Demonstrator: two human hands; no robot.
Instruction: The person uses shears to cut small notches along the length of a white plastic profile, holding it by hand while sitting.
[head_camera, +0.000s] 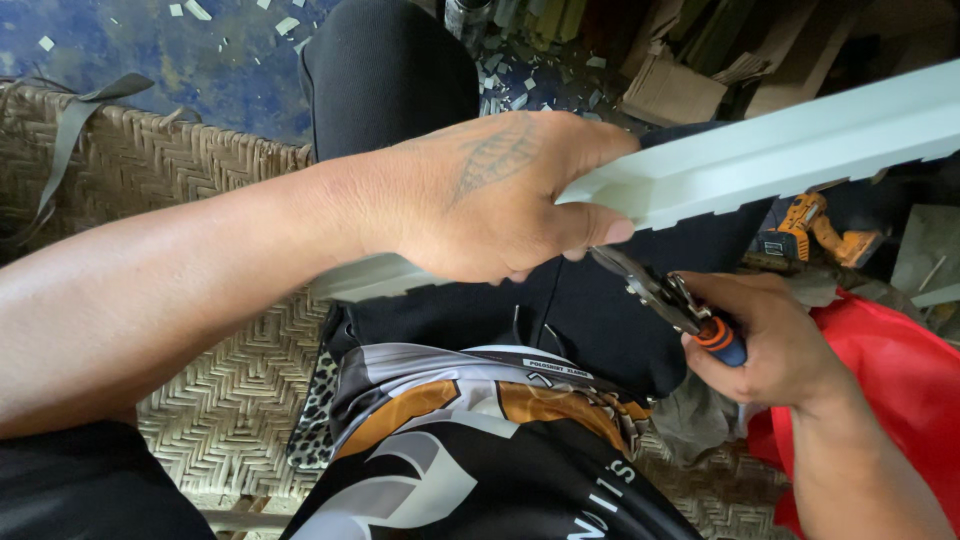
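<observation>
From above, the left hand (500, 195) clamps a long pale channel (780, 150), thumb under, fingers curled over its near edge. The channel runs from the lap out to the far right, notched along its lower lip. The right hand (770, 340) is fisted on snips (660, 295), blades at that lip. It looks light, thin, springy, sharp-edged, so best gripped beside the cut.
</observation>
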